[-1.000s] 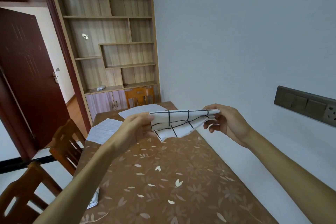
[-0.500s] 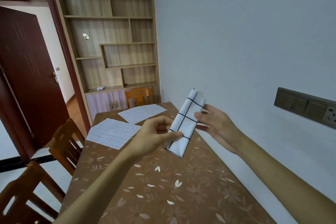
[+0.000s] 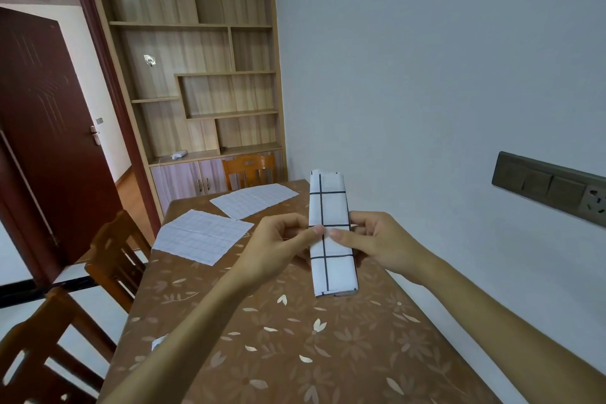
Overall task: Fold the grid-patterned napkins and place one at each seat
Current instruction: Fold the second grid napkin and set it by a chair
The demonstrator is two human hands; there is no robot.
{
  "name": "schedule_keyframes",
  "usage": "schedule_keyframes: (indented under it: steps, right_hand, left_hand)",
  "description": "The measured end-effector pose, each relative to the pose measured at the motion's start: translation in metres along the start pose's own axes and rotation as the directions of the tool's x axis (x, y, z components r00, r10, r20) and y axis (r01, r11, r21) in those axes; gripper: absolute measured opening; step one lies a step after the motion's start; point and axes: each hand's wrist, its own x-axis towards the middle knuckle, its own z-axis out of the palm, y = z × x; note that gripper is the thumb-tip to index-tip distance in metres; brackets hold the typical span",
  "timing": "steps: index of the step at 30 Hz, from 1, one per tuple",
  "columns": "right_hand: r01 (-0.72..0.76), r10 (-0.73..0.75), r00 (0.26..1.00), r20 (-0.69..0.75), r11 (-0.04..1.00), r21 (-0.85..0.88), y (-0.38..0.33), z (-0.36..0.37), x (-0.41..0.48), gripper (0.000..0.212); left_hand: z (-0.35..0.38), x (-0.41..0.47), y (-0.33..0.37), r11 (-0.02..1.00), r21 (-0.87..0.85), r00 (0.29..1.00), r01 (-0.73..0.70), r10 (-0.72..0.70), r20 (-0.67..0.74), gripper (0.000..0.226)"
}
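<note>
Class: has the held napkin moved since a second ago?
Yes. The napkin has turned from crosswise to lengthwise, now parallel to the long edge of the table.

**Soft light, bowed edges**

Daylight enters past the dark red wooden door (image 3: 49,141). The glossy brown floral tablecloth (image 3: 295,354) shines mildly, with faint shadow under the folded white black-grid napkin (image 3: 331,207). The tall pale wooden bookshelf (image 3: 196,59) leans, lens-bent.

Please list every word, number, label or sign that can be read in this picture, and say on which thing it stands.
No text can be read in this picture.
folded napkin: only dark grid lines, no writing.
wall switch panel: no readable marks.
white item on the cabinet top: too small to tell.
</note>
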Motion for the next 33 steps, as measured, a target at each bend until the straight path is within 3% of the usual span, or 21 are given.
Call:
schedule_keyframes:
  steps: [5, 9, 13, 16, 18, 25, 28, 31, 33]
  right_hand:
    - [-0.022, 0.022, 1.0, -0.006, 0.993, 0.118, 0.009, -0.001, -0.002, 0.029]
    - [-0.053, 0.072, 0.996, -0.051, 0.949, 0.309, 0.015, 0.0, 0.0, 0.027]
    - [-0.061, 0.077, 0.997, -0.03, 0.934, 0.351, 0.02, 0.001, -0.002, 0.042]
    - [-0.049, 0.05, 0.999, 0.009, 0.928, 0.369, 0.023, 0.001, -0.005, 0.038]
    - [-0.039, 0.04, 0.999, 0.006, 0.94, 0.34, 0.027, 0.004, -0.004, 0.033]
    - [-0.126, 0.127, 0.992, 0.003, 0.981, 0.144, 0.037, 0.015, -0.004, 0.027]
    - [-0.081, 0.081, 0.997, -0.016, 0.996, 0.03, 0.042, 0.015, -0.004, 0.025]
    - [-0.046, 0.05, 0.998, 0.024, 0.985, -0.168, 0.048, 0.015, -0.005, 0.021]
    - [-0.025, 0.047, 0.996, 0.077, 0.966, -0.257, 0.052, 0.017, -0.006, 0.024]
  left_hand:
    - [-0.001, 0.0, -0.008, 0.992, -0.126, 1.0, 0.022, -0.021, 0.011, 0.027]
    - [0.001, -0.003, -0.011, 0.967, -0.252, 0.999, 0.031, -0.027, 0.017, 0.019]
    - [0.004, -0.002, -0.01, 0.974, -0.223, 0.999, 0.038, -0.044, -0.022, 0.032]
    - [0.005, -0.004, -0.013, 0.982, -0.189, 0.998, 0.003, -0.014, -0.054, 0.023]
    - [0.005, -0.005, -0.017, 0.989, -0.146, 0.998, -0.029, 0.02, -0.066, 0.008]
    - [0.007, -0.005, -0.023, 0.996, -0.082, 0.988, -0.031, 0.018, -0.156, 0.022]
    - [0.006, -0.005, -0.027, 0.995, -0.096, 0.993, 0.031, -0.042, -0.112, 0.036]
    - [0.004, -0.005, -0.029, 0.99, -0.062, 0.992, 0.127, -0.128, -0.022, 0.02]
    - [0.005, -0.006, -0.034, 0.994, 0.019, 0.994, 0.105, -0.105, 0.009, 0.017]
